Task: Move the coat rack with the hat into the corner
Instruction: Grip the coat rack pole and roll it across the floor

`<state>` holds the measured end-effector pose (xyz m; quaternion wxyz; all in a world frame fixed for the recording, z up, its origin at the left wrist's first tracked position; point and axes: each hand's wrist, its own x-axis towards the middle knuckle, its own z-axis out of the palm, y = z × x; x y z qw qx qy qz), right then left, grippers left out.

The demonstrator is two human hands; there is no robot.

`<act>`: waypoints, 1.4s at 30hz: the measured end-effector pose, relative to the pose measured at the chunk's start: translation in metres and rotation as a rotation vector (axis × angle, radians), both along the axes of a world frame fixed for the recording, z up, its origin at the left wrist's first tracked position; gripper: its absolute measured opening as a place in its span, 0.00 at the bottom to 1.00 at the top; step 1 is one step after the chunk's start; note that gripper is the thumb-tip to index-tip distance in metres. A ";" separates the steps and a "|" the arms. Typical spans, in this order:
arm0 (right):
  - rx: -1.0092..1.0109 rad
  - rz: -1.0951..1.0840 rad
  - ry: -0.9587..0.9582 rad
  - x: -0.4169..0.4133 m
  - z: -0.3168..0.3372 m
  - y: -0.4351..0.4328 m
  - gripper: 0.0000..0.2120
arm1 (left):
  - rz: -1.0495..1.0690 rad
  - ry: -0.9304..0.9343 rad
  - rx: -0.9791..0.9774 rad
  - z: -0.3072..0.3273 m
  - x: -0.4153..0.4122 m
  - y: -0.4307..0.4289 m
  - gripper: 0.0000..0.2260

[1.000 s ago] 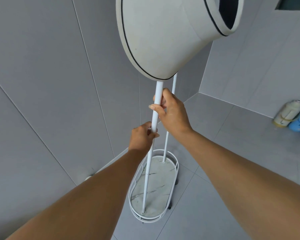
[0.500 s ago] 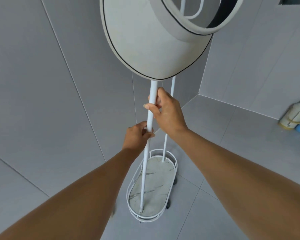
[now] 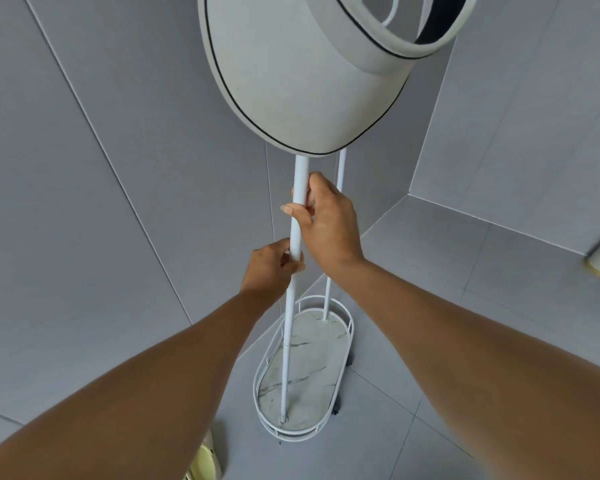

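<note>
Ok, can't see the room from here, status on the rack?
Both hands, left and right, gripping the near pole. Hat on top. Rack base beside wall, nothing blocking.

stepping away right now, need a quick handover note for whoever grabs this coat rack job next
Left hand: closed around the near white metal pole of the coat rack, lower grip.
Right hand: closed on the same pole, higher up, just under the hat.
Pale grey wide-brimmed hat with black edging: hanging at the rack's top.
Oval marble-look base with white wire rim: on the grey tiled floor, close to the left wall.
Done: rack gripped with both hands.
Left: move it further into the corner, hat kept on.
</note>
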<state>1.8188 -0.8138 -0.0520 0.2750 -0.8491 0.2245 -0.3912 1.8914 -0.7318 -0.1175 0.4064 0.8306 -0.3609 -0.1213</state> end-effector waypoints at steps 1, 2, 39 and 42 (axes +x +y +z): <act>-0.004 -0.008 -0.006 0.009 -0.001 -0.003 0.13 | -0.003 -0.004 -0.002 0.000 0.008 -0.004 0.03; -0.003 -0.013 -0.011 0.016 -0.002 -0.006 0.12 | -0.006 -0.001 -0.003 0.000 0.015 -0.006 0.02; -0.043 -0.159 -0.001 0.174 0.003 -0.218 0.11 | -0.207 -0.011 -0.055 -0.001 0.186 -0.229 0.04; -0.025 -0.147 0.002 0.175 0.007 -0.250 0.11 | -0.197 -0.034 -0.049 0.001 0.187 -0.262 0.03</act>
